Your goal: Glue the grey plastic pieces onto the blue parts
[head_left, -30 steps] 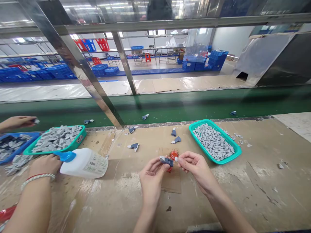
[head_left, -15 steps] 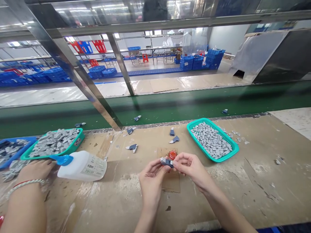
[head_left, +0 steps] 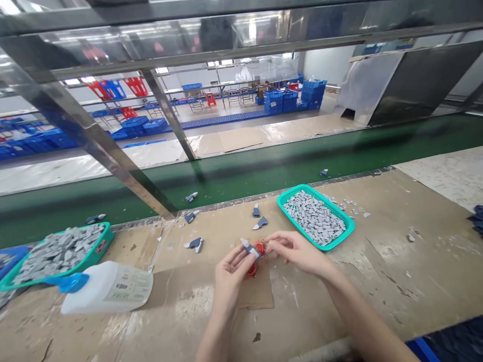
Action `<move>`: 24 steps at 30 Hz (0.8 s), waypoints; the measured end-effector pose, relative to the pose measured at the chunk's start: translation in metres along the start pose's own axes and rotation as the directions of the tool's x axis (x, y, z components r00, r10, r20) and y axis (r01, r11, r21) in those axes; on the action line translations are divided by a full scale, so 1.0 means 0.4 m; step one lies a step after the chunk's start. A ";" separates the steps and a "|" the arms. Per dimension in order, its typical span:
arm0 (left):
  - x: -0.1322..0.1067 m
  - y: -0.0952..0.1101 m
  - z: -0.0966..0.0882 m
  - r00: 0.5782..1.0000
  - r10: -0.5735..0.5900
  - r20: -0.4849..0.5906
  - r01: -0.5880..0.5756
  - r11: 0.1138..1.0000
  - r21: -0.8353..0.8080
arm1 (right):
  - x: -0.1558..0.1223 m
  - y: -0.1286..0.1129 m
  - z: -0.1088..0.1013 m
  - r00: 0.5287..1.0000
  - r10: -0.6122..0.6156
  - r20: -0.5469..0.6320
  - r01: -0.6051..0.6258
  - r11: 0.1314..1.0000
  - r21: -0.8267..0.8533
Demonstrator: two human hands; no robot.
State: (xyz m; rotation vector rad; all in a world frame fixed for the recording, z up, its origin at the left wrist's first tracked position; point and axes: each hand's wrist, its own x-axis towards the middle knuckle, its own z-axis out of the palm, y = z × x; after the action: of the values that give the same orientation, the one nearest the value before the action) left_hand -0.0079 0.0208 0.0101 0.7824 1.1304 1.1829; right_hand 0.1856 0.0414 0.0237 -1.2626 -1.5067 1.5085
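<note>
My left hand (head_left: 234, 266) is closed around a small grey and dark-blue plastic part (head_left: 249, 248), its pale tip pointing up and left. Close by on the right, my right hand (head_left: 292, 250) has its fingers curled together beside a red round cap (head_left: 260, 247); anything between the fingertips is too small to make out. Another red cap (head_left: 251, 270) shows partly below my left fingers, over a cardboard piece (head_left: 260, 294). Several similar two-coloured parts lie beyond my hands, among them one part (head_left: 260, 223) and another part (head_left: 194, 245).
A green basket (head_left: 349, 230) of small grey pieces stands to the right. Leftward are a white bottle (head_left: 113, 289) with a blue nozzle and another green basket (head_left: 107, 239) of grey parts. A green conveyor belt (head_left: 234, 173) and a slanting metal post (head_left: 113, 156) lie beyond.
My right hand has come away from the part in my left hand, moving beside the red cap. The co-worker's arm at the left has gone out of view. The camera view has shifted.
</note>
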 end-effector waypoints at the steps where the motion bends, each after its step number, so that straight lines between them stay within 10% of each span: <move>1: 0.018 0.005 -0.013 1.000 0.005 -0.020 -0.005 1.000 0.015 | 0.013 0.007 -0.045 0.996 -0.025 -0.083 0.015 0.992 -0.123; 4: 0.101 0.026 -0.068 0.991 0.133 -0.024 -0.126 0.973 0.193 | 0.068 0.033 -0.183 0.903 -0.031 -0.429 -0.224 0.817 -0.531; 8: 0.269 0.062 -0.124 0.945 0.327 0.024 -0.305 0.850 0.429 | 0.161 0.052 -0.272 0.888 0.038 -0.459 -0.373 0.645 -0.667; 17: 0.595 0.085 -0.054 0.887 0.423 0.182 -0.366 0.408 0.837 | 0.270 0.029 -0.202 0.824 0.106 -0.557 -0.528 0.502 -0.685; 24: 0.587 0.065 0.018 0.874 0.401 0.274 -0.350 0.128 0.928 | 0.195 0.026 -0.203 0.867 -0.025 -0.498 -0.393 0.580 -0.714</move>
State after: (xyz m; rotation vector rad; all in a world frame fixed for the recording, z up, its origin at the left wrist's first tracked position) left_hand -0.0110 0.2547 -0.0240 2.1775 1.7868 0.7237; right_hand 0.2377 0.1409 0.0097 -2.1835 -1.7967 0.4602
